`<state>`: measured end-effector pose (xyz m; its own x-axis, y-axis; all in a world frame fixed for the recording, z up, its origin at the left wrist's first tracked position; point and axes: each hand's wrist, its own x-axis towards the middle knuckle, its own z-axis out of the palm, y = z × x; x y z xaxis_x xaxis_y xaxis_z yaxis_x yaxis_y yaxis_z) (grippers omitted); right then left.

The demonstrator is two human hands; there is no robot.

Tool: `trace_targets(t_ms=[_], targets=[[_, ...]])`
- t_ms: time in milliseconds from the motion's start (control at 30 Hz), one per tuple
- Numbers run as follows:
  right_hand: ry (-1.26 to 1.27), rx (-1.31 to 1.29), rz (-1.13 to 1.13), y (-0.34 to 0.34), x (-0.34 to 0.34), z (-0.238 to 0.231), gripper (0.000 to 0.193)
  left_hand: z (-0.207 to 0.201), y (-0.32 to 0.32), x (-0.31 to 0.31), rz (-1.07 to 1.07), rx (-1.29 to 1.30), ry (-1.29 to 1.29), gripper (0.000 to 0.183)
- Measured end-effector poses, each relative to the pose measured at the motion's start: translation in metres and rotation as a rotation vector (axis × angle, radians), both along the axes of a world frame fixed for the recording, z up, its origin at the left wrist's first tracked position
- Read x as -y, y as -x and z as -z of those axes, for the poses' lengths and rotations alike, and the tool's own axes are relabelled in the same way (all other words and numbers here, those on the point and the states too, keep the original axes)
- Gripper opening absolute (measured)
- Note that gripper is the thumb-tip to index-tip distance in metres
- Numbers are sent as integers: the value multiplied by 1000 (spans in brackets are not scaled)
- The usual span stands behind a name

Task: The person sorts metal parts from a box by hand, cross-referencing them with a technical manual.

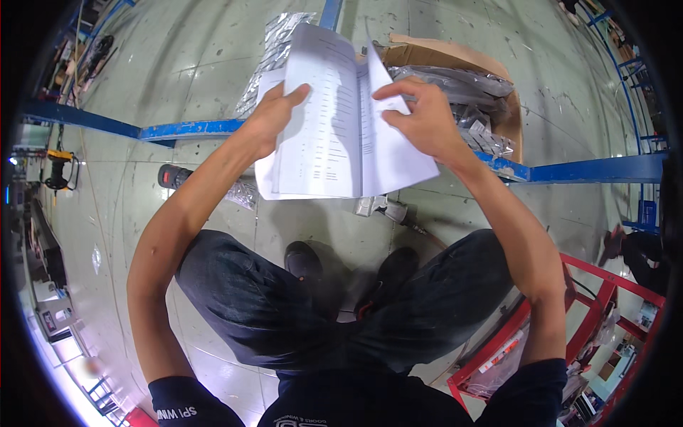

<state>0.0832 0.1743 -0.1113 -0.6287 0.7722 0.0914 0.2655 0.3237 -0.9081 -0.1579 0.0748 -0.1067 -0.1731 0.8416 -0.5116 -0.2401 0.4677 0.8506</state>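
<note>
A white stapled or bound paper booklet (324, 135) lies open in front of me, with printed lines on its left page. My left hand (274, 117) grips the booklet's left edge, thumb on top of the page and the other fingers behind it. At the right side, my right hand (420, 117) has a page between thumb and forefinger, and that page stands partly lifted and curved. The text on the right page is mostly hidden by the raised sheet and the hand.
Behind the booklet runs a blue metal beam (192, 129). An open cardboard box (516, 121) with plastic-wrapped parts stands beyond it. On the floor are a dark power tool (173, 176) and a grey metal tool (388, 208). A red metal frame (597, 306) is at right.
</note>
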Motion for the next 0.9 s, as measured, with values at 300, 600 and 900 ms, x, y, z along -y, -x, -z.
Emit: trace_targets(t_ms=[300,600,900], targets=[[134,413,116,-48,-24,22,35,-19,40,42,-133,18,38,47],[66,388,77,-58,-24,25,41,-15,53,47,-32,-32,41,52],[144,425,90,-56,-21,20,43,-10,60,46,-13,-21,30,57]])
